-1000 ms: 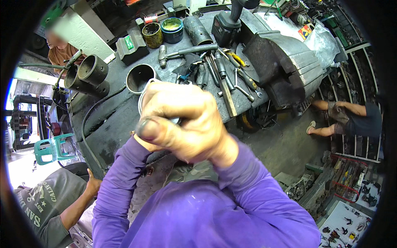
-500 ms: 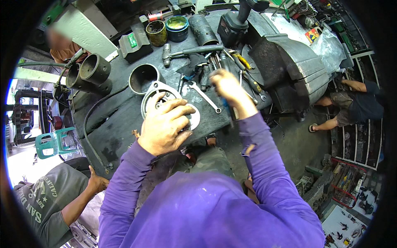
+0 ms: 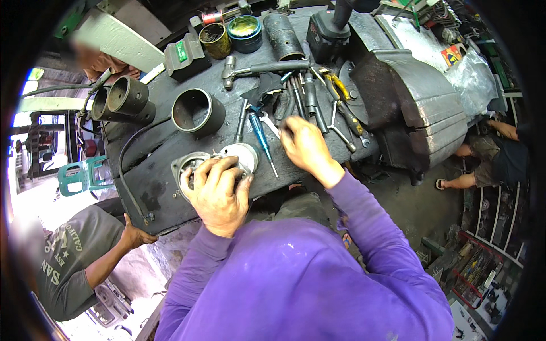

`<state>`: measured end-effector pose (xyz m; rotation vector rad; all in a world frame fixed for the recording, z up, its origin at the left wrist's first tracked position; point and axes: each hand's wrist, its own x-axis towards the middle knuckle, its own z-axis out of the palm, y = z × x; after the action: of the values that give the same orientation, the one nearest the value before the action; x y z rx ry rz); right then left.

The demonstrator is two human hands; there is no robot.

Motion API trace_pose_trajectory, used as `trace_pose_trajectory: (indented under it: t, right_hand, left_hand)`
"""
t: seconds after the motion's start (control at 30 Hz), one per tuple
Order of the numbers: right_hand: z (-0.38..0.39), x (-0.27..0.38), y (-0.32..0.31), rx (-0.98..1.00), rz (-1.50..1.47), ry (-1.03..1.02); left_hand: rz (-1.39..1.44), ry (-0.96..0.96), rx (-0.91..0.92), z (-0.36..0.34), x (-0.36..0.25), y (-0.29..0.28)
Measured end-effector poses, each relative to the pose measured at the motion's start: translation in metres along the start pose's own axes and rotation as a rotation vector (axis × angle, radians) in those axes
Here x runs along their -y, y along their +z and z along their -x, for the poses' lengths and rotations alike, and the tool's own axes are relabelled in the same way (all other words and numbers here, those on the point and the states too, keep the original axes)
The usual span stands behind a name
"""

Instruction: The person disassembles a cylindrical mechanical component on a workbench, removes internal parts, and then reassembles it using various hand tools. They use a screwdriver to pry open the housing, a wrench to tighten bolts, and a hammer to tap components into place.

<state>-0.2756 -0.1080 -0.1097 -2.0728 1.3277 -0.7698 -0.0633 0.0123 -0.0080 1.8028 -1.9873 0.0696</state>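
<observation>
A green label (image 3: 181, 51) sits atop a dark block at the tabletop's (image 3: 153, 165) far edge. A red-yellow sticker (image 3: 453, 55) shows on the plastic-covered surface at right.

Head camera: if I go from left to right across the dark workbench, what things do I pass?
Pair of dark metal cylinders → single open metal sleeve → left hand on the round silver part → blue-handled screwdriver → right hand → yellow-handled pliers.

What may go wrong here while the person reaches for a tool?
The round metal part sits near the bench edge under the left hand; if the grip slips, it may fall. The right hand reaches into crowded tools beside the blue screwdriver, so it might knock one off.
</observation>
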Motion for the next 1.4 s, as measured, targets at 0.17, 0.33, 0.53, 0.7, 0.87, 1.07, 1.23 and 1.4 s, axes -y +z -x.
trace_pose_trajectory:
  t: [0.17, 0.33, 0.53, 0.7, 0.87, 1.07, 1.23, 1.4]
  right_hand:
    - [0.054, 0.015, 0.010, 0.355, -0.069, -0.038]
    - [0.058, 0.029, 0.043, 0.083, -0.141, -0.161]
    - [0.059, 0.033, 0.043, 0.055, -0.070, -0.247]
    - [0.065, 0.033, 0.057, -0.039, -0.067, -0.243]
    - [0.064, 0.030, 0.067, -0.090, -0.067, -0.263]
    - [0.063, 0.041, 0.055, -0.021, -0.038, -0.202]
    - [0.059, 0.057, -0.023, 0.036, 0.082, -0.073]
    - [0.063, 0.067, -0.178, -0.287, 0.102, 0.153]
  left_hand:
    - [-0.034, -0.108, -0.017, 0.000, -0.009, -0.001]
    - [0.015, 0.033, 0.152, -0.013, 0.001, -0.011]
    - [0.044, 0.050, 0.158, -0.011, 0.002, -0.012]
    - [0.273, 0.067, 0.208, -0.016, 0.018, -0.029]
    - [0.080, 0.221, 0.164, -0.010, 0.021, -0.019]
    - [0.055, 0.183, 0.054, -0.006, 0.016, -0.006]
    - [0.014, 0.138, 0.002, -0.009, 0.008, -0.003]
    - [0.029, 0.124, -0.020, -0.010, 0.005, -0.002]
